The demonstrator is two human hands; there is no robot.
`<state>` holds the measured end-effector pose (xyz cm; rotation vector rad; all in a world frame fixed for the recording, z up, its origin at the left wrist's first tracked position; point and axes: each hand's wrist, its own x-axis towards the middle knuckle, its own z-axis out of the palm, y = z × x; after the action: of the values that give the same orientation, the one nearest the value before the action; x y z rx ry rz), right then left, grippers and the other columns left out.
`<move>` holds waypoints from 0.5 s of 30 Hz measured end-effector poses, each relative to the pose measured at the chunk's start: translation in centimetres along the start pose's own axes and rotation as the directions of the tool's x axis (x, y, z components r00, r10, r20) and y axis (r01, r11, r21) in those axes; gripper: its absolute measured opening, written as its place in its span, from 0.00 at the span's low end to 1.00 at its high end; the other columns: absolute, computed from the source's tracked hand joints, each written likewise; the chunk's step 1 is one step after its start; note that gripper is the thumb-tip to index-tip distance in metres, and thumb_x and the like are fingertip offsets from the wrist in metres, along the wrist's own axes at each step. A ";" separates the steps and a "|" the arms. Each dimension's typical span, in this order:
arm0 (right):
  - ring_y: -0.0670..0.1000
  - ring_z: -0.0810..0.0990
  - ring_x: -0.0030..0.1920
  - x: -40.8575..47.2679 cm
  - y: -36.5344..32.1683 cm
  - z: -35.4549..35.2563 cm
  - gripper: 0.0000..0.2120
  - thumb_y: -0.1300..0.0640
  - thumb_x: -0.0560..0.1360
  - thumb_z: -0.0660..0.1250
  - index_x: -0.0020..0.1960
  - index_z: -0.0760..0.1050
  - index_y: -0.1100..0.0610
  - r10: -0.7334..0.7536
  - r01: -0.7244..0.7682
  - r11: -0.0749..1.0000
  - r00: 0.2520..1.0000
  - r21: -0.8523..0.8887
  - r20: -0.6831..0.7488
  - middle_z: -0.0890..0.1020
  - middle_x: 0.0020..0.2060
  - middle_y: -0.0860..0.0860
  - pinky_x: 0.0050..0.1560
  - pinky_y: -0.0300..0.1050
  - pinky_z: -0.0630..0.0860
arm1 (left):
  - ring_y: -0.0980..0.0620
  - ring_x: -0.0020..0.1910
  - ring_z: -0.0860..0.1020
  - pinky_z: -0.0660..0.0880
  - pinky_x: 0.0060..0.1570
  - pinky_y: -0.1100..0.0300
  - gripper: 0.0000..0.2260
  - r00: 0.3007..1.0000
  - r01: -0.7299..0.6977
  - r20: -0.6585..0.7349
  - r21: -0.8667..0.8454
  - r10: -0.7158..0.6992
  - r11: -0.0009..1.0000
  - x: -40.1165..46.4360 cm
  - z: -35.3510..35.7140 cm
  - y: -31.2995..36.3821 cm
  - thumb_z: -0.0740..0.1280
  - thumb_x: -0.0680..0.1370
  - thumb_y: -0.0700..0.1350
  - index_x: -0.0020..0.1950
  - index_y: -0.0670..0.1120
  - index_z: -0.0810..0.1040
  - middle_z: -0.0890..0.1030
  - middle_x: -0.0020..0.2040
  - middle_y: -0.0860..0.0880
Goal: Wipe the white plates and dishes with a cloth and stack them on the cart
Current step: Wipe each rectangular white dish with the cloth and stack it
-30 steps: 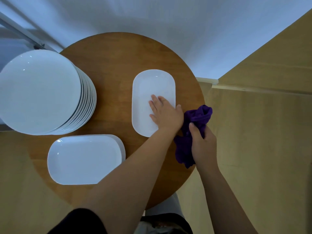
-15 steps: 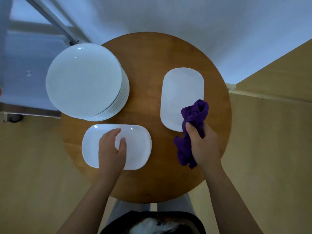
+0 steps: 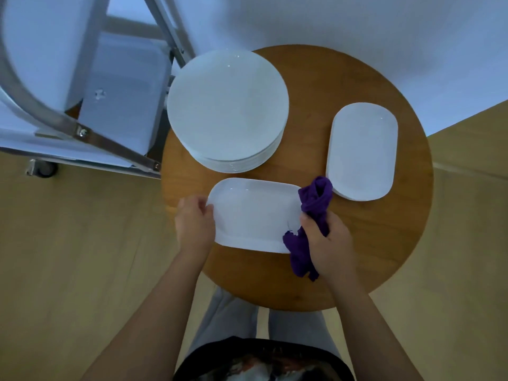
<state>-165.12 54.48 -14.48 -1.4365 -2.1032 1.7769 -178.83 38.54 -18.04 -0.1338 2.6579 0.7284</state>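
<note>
The left hand (image 3: pixel 194 226) is gripping the left end of the oblong dish (image 3: pixel 254 215) over the table (image 3: pixel 357 243)'s near edge, while the right hand (image 3: pixel 328 246) is clutching the purple cloth (image 3: pixel 313 213) against its right end.

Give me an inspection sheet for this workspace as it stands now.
Surface: round wooden table.
Job's things: stack of round plates; near oblong dish; second oblong dish stack at right; purple cloth.
Clutter: nothing seen.
Hands: left hand grips the near dish's left end; right hand holds the cloth at its right end.
Cables: nothing seen.
Surroundings: metal cart at left, wood floor, white wall.
</note>
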 end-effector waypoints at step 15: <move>0.56 0.71 0.63 1.3 0.0 5.2 0.16 0.60 0.77 0.62 0.64 0.70 0.60 -0.010 -0.042 0.978 0.968 -0.202 -0.249 0.73 0.63 0.56 0.65 0.57 0.69 | 0.58 0.47 0.74 0.70 0.41 0.63 0.08 0.900 0.322 0.426 -0.511 -0.090 0.797 -0.5 -2.2 1.8 0.57 0.80 0.56 0.55 0.54 0.71 0.75 0.49 0.57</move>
<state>-168.69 51.38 -16.95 -1.6304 -2.1960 1.3292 -179.48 38.97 -15.27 -0.3987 1.9409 1.3081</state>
